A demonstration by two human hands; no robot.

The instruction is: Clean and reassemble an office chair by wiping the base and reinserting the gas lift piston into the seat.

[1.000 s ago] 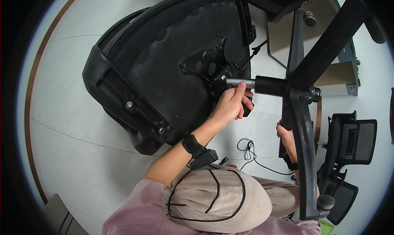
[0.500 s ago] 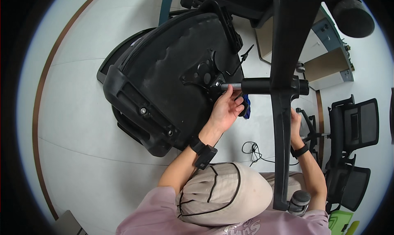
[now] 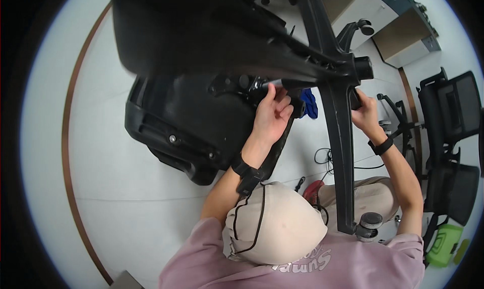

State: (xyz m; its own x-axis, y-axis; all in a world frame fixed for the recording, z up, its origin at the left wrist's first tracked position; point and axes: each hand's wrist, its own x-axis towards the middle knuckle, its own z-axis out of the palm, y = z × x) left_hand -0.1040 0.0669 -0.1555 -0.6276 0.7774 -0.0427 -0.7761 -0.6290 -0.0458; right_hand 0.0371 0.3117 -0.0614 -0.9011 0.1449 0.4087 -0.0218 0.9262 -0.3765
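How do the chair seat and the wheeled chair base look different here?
The chair seat is a broad panel, while the chair base spreads into long, narrow legs. The chair seat shows a mounting plate on its underside; the chair base has a caster at a leg's end. The chair seat lies left of the left hand; the chair base's hub is to that hand's right. Both are black.

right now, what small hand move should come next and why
Perhaps wrap the left hand more fully around the silver rod: its thumb is at the rod, yet its fingers curl loosely below, while the right hand holds the wheeled base.
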